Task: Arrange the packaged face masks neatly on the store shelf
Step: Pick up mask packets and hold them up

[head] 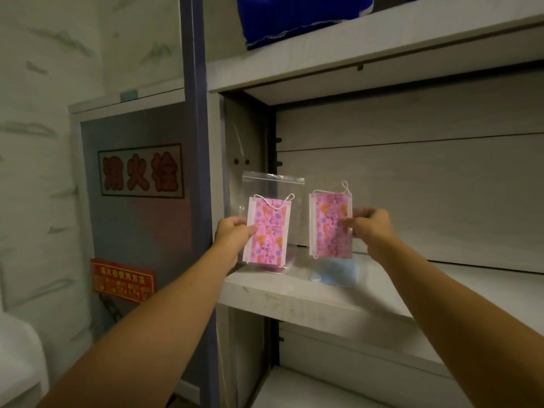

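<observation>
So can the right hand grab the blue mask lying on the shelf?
Probably not yet. The right hand is already pinching a pink mask pack, so its grip is full. The blue mask lies uncovered just below on the shelf.

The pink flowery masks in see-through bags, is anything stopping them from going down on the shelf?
Partly. A pale blue mask packet lies flat on the white shelf board just below the right-hand pink mask bag. Something pink also lies under the left-hand pink mask bag. The shelf further right looks bare.
</observation>
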Motion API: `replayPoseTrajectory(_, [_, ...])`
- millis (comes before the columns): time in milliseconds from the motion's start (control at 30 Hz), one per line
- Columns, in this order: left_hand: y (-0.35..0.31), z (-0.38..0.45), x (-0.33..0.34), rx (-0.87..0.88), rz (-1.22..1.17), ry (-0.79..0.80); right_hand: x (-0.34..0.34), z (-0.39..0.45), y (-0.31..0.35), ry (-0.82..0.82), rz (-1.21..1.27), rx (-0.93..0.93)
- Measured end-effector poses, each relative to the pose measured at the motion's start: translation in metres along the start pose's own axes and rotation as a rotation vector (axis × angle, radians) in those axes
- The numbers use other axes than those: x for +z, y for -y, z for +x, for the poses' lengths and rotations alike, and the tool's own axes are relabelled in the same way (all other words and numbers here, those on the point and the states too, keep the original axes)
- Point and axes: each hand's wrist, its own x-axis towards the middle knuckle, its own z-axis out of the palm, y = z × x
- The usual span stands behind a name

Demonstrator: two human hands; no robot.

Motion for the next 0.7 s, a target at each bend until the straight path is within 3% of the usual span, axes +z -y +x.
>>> replayPoseTrajectory(300, [0.014, 0.044, 0.027, -0.070, 0.023, 0.039, 0.000, 0.034, -0.009, -0.091, 0.126, 0.036])
replayPoseTrajectory(400, [0.028, 0.058, 0.034, -0.074, 0.146, 0.035, -0.001, 0.041, -0.016, -0.110, 0.164, 0.070])
replayPoseTrajectory(700, [0.042, 0.068, 0.054, -0.034, 0.680, 0.240, -0.014, 0.048, -0.011, -0.096, 0.112, 0.012])
